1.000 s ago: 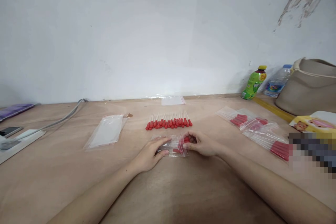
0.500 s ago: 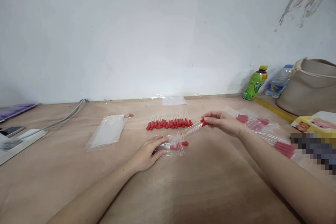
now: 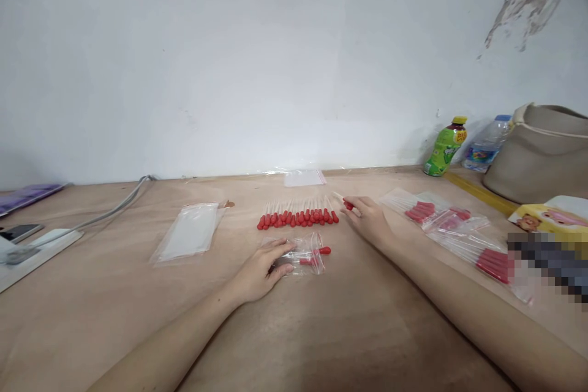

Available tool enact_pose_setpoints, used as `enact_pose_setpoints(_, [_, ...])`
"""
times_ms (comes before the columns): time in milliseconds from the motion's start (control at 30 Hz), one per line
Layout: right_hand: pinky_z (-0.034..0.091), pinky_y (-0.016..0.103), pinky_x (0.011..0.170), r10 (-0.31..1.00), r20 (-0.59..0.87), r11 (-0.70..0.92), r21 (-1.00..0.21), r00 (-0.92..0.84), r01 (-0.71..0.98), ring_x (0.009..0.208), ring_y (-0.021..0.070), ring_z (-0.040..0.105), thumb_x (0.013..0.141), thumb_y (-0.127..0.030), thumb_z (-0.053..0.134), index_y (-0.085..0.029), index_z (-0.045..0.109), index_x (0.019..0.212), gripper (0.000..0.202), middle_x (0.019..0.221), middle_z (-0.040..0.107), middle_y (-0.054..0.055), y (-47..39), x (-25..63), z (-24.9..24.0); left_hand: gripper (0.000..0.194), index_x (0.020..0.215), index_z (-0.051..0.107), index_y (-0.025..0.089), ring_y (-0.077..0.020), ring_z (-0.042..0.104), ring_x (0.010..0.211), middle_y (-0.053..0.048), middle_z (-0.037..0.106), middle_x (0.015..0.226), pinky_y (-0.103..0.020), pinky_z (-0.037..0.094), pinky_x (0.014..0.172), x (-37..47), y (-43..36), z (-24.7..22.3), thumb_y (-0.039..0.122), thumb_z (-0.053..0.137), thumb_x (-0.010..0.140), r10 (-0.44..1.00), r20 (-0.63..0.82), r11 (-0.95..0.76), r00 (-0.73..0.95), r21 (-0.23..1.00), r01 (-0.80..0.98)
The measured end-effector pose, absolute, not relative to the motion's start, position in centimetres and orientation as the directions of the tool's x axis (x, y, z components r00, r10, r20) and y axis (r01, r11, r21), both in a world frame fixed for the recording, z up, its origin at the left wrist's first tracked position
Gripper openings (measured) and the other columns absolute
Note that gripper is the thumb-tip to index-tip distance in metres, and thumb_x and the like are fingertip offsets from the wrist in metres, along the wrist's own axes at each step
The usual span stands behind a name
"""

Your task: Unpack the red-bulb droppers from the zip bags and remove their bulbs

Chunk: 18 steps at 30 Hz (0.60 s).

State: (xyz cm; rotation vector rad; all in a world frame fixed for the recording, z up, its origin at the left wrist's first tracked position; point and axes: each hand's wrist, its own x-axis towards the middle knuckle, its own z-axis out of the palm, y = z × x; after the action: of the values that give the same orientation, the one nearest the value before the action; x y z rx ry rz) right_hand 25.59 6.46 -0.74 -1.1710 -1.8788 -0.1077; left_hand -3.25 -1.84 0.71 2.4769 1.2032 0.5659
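My left hand (image 3: 264, 269) lies over a clear zip bag (image 3: 303, 257), thumb and fingers pressing it to the table. Inside are droppers with red rubber bulbs; one red bulb (image 3: 325, 250) sticks out of the bag's mouth at the right. My right hand (image 3: 367, 217) is closed on a red-bulbed dropper (image 3: 348, 203), its pale stem pointing up and left. Whether the fingers hold more than one is hidden. Just left of that hand is a row of droppers (image 3: 298, 218), bulbs towards me and clear stems towards the wall.
Filled bags of droppers (image 3: 493, 263) lie at the right. A stack of bags (image 3: 190, 233) is on the left, another bag (image 3: 304, 178) by the wall. A green bottle (image 3: 444, 148), a water bottle (image 3: 484, 147) and a beige bin (image 3: 537, 153) stand back right. A cable (image 3: 114, 205) runs at left.
My right hand has moved from the bag's mouth to beside the right end of the row, and the stem it holds now points away from me. My left hand stays on the bag.
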Motion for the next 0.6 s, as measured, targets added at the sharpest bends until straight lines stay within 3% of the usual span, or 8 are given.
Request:
enact_pose_setpoints(200, [0.045,0.037,0.083,0.736,0.633,0.549,-0.348,-0.242,0.760,0.091,0.0227,0.055,0.081,-0.032,0.050,-0.022,0.059,0.105,0.027,0.098,0.060,0.009,6.4,24.4,-1.8,0.041,0.126,0.042,0.025,-0.0218,0.039,0.121,-0.006,0.048,0.127,-0.042,0.033,0.100,-3.3,-1.8,0.7,0.034,0.044,0.086,0.790,0.211,-0.601,0.575,0.453,0.659])
enact_pose_setpoints(400, [0.044,0.037,0.082,0.725,0.613,0.593,-0.323,-0.313,0.738,0.092,0.0232,0.054,0.081,-0.029,0.050,-0.017,0.057,0.110,0.032,0.100,0.060,0.011,6.0,24.1,-2.0,0.041,0.126,0.042,0.026,-0.0220,0.038,0.121,-0.006,0.047,0.128,-0.041,0.033,0.100,-3.3,-1.8,0.6,0.035,0.044,0.086,0.800,0.213,-0.588,0.560,0.461,0.665])
enact_pose_setpoints(600, [0.043,0.038,0.083,0.740,0.609,0.567,-0.336,-0.286,0.752,0.090,0.0233,0.054,0.080,-0.030,0.052,-0.017,0.056,0.111,0.034,0.096,0.062,0.009,5.7,24.3,-1.8,0.041,0.126,0.042,0.025,-0.0214,0.038,0.121,-0.006,0.047,0.128,-0.041,0.032,0.100,-3.3,-1.6,0.7,0.034,0.044,0.086,0.803,0.198,-0.583,0.562,0.459,0.670])
